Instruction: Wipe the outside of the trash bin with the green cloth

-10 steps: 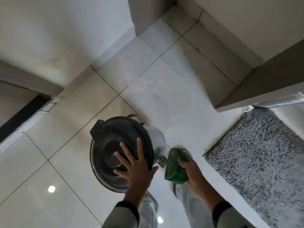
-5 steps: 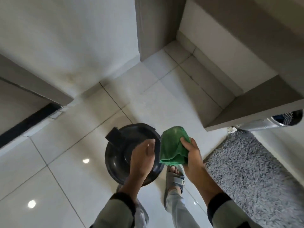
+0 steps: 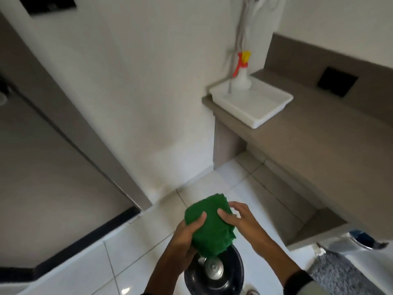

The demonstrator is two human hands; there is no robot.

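While both hands hold the cloth (image 3: 209,224) above the bin (image 3: 214,273) at 6 o'clock, left hand (image 3: 187,235) grips, right hand (image 3: 236,218) pinches; we judge refolding, next press onto the bin's side.

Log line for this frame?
phase: regrip | green cloth: held by left hand and right hand above trash bin | contact: none

A white tray (image 3: 253,102) sits at the end of a brown counter (image 3: 314,133), with a spray bottle (image 3: 241,71) standing in its far corner. A dark square plate (image 3: 337,81) is set in the backsplash. A grey rug (image 3: 342,277) lies on the white tiled floor (image 3: 131,248).
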